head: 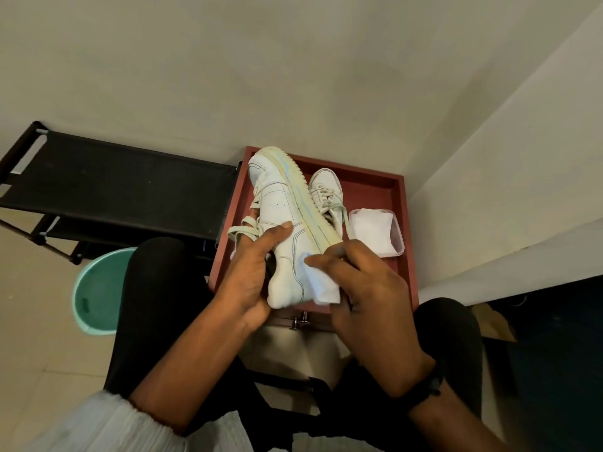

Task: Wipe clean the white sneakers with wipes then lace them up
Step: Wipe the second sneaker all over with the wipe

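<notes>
A white sneaker point(280, 203) is held on its side above the red-brown tray table point(368, 177), toe pointing away, its yellowed sole facing right. My left hand point(251, 275) grips it around the heel and ankle opening, thumb lying on the side panel. My right hand point(355, 282) holds a white wipe point(321, 285) pressed against the sneaker's heel side. The second white sneaker point(324, 190) stands laced on the tray behind. A clear plastic box of wipes point(375, 231) sits at the tray's right.
A black shoe rack point(124, 190) stands to the left against the wall. A mint-green bucket point(98, 291) sits on the floor by my left knee. Two walls meet behind the tray. A dark surface point(554, 337) lies at the right.
</notes>
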{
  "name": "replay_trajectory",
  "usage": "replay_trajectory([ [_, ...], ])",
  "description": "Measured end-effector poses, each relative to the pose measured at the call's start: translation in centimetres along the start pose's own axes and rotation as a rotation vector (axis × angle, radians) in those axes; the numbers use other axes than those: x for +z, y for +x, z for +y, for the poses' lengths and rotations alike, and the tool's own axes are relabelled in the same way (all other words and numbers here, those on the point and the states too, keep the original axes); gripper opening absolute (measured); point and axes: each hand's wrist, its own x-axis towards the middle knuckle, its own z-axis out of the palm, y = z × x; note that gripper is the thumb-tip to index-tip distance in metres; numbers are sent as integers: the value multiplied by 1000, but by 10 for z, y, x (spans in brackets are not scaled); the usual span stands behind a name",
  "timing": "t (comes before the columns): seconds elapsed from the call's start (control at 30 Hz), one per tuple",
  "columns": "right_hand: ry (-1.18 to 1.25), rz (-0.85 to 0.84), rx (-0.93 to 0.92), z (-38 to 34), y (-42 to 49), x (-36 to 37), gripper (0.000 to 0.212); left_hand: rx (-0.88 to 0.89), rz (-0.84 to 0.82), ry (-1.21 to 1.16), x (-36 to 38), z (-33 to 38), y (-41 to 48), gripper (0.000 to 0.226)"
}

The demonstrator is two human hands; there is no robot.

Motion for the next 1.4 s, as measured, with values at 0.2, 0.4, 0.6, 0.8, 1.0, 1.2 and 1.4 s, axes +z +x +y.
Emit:
replay_trajectory([
  [0.2, -52, -29, 19, -19, -11, 13, 35, 98, 25, 15, -2, -1, 1, 35],
  [0.4, 17, -25, 47, -4, -7, -2, 33, 136, 39, 9, -2, 1, 3, 50],
  [0.6, -82, 6, 28, -3, 25, 2, 36, 138, 37, 38, -1, -4, 1, 48],
  [0.8, 27, 23, -13, -11, -21, 20, 31, 44, 83, -63, -1, 3, 2, 28],
  [1.0, 116, 74, -41, -12, -35, 12, 28, -64, -6, -260, 4, 11, -1, 36],
  [1.2, 64, 326, -42, -15, -5, 6, 39, -111, -53, -345, 2, 10, -1, 45],
  [1.4, 124, 148, -64, -25, -19, 27, 30, -147, -11, -337, -7, 12, 3, 43],
])
